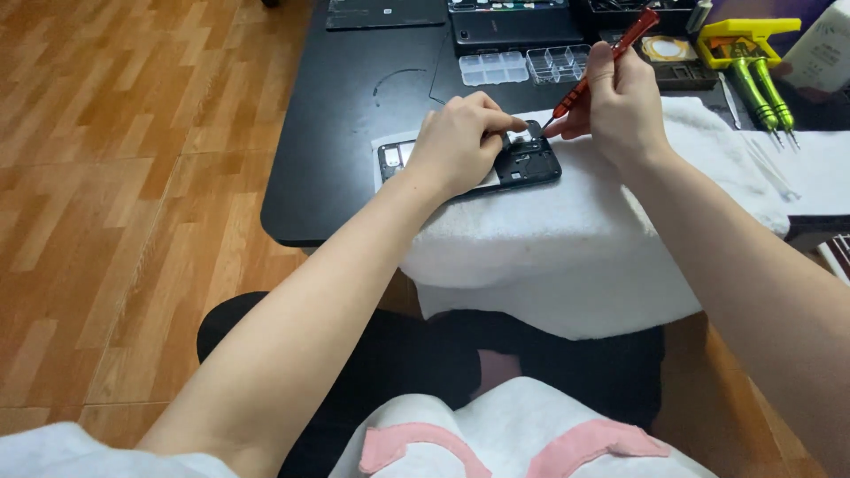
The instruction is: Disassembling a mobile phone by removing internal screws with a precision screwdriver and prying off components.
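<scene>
An opened black phone (522, 166) lies with its inner parts showing on a white towel (575, 239) at the front of a black table (345, 124). My left hand (456, 142) presses down on the middle of the phone, fingertips near a small metal part. My right hand (620, 102) grips a red screwdriver (611, 57), its tip touching the phone's upper right corner, close to my left fingertips.
Clear compartment boxes (527, 65) and dark trays sit at the table's back. Two green screwdrivers (761, 93) and a yellow tool (739, 35) lie at the right. Wooden floor (115, 177) lies to the left. My legs are below the table's edge.
</scene>
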